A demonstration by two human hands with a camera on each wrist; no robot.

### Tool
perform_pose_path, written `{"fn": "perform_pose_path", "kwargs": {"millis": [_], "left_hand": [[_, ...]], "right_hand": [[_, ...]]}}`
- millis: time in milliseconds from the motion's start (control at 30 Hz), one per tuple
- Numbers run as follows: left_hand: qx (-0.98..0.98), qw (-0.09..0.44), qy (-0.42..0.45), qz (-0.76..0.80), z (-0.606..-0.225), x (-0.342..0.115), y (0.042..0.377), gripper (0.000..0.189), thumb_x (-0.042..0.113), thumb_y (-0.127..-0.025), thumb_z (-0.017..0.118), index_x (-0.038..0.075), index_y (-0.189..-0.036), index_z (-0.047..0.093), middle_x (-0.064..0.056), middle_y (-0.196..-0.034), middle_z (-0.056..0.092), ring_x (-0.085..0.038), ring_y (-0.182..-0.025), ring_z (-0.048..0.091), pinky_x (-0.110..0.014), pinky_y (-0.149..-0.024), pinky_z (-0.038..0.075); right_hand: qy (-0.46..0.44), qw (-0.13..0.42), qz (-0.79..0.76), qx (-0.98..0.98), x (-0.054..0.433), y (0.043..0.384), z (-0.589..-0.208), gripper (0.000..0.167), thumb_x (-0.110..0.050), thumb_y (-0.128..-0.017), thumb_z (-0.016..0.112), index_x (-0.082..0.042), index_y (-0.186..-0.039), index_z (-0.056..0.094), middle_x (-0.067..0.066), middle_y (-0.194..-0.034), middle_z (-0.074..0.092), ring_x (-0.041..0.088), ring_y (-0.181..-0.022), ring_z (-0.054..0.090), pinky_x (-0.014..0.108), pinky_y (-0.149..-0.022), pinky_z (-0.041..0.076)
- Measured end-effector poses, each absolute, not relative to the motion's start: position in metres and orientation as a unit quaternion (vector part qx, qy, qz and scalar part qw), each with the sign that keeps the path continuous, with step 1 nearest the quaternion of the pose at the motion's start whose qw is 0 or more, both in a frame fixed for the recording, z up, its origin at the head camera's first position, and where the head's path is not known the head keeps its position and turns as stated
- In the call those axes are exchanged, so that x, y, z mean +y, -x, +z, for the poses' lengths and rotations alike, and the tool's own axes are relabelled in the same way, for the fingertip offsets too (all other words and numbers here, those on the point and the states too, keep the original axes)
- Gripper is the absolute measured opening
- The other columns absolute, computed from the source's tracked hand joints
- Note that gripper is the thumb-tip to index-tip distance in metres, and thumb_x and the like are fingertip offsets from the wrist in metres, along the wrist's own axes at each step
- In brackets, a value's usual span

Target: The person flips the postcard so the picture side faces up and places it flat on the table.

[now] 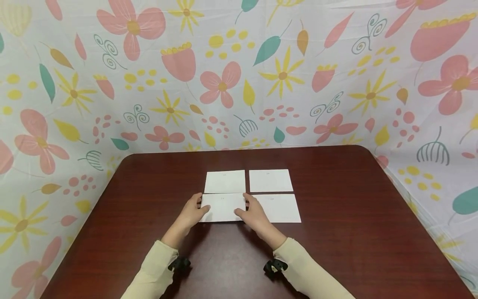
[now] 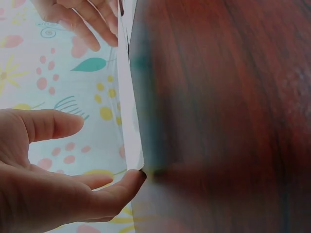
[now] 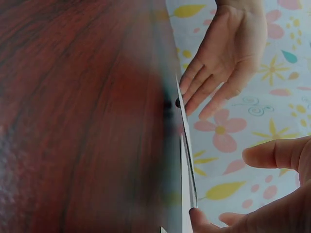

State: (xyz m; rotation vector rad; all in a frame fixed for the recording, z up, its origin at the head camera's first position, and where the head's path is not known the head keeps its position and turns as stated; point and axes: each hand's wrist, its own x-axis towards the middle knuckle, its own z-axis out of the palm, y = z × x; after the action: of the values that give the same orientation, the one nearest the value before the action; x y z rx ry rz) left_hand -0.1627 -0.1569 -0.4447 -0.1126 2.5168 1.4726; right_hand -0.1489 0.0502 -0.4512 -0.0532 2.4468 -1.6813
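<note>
A white sheet of paper (image 1: 223,207) with a small faint mark near its top edge lies between both hands, at the front left of a group of sheets. My left hand (image 1: 192,212) is at its left edge; in the left wrist view a fingertip (image 2: 133,177) touches the sheet's end and the thumb is raised apart from it. At the right edge is my right hand (image 1: 255,212), overlapping the neighbouring sheet (image 1: 280,209) in the head view. The right wrist view shows its fingertip (image 3: 197,216) against the edge, thumb lifted off the paper.
Two more white sheets form the back row, one at left (image 1: 225,182) and one at right (image 1: 271,181). All lie on a dark red-brown wooden table (image 1: 347,216) with rounded far corners. A flower-print cloth (image 1: 239,83) hangs behind and beside it.
</note>
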Motion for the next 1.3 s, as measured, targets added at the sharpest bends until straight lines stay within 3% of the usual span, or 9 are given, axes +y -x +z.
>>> {"fn": "perform_pose_path", "kwargs": {"millis": [400, 733, 1100, 1300], "left_hand": [[0.859, 0.077, 0.041, 0.504, -0.438, -0.158, 0.164, 0.057, 0.007, -0.093, 0.056, -0.02, -0.138, 0.032, -0.035, -0.127, 0.042, -0.046, -0.118, 0.047, -0.05, -0.094, 0.045], [0.853, 0.033, 0.05, 0.518, -0.436, -0.158, 0.165, 0.049, 0.005, -0.09, 0.057, -0.018, -0.132, 0.044, -0.028, -0.115, 0.05, -0.038, -0.107, 0.051, -0.044, -0.09, 0.047], [0.837, 0.008, 0.065, 0.544, -0.434, -0.158, 0.163, 0.042, 0.002, -0.09, 0.056, -0.012, -0.129, 0.049, -0.025, -0.115, 0.049, -0.035, -0.105, 0.051, -0.041, -0.088, 0.046], [0.836, 0.0, 0.062, 0.545, -0.428, -0.158, 0.162, 0.043, 0.005, -0.093, 0.054, -0.009, -0.133, 0.048, -0.024, -0.12, 0.05, -0.037, -0.111, 0.051, -0.044, -0.092, 0.046]], "right_hand": [[-0.003, 0.053, -0.595, 0.802, 0.051, 0.154, -0.445, 0.064, -0.002, -0.082, 0.059, 0.015, -0.14, 0.035, 0.029, -0.136, 0.042, 0.041, -0.123, 0.045, 0.05, -0.099, 0.042], [-0.019, 0.033, -0.602, 0.798, 0.053, 0.159, -0.441, 0.06, -0.001, -0.08, 0.057, 0.017, -0.135, 0.041, 0.026, -0.12, 0.049, 0.036, -0.111, 0.05, 0.044, -0.094, 0.044], [-0.012, 0.025, -0.612, 0.791, 0.057, 0.159, -0.44, 0.047, -0.003, -0.085, 0.057, 0.011, -0.13, 0.05, 0.023, -0.118, 0.053, 0.034, -0.11, 0.053, 0.04, -0.088, 0.049], [-0.014, 0.024, -0.625, 0.78, 0.059, 0.16, -0.437, 0.045, -0.004, -0.088, 0.057, 0.007, -0.131, 0.052, 0.02, -0.121, 0.056, 0.032, -0.113, 0.054, 0.039, -0.089, 0.049]]}}
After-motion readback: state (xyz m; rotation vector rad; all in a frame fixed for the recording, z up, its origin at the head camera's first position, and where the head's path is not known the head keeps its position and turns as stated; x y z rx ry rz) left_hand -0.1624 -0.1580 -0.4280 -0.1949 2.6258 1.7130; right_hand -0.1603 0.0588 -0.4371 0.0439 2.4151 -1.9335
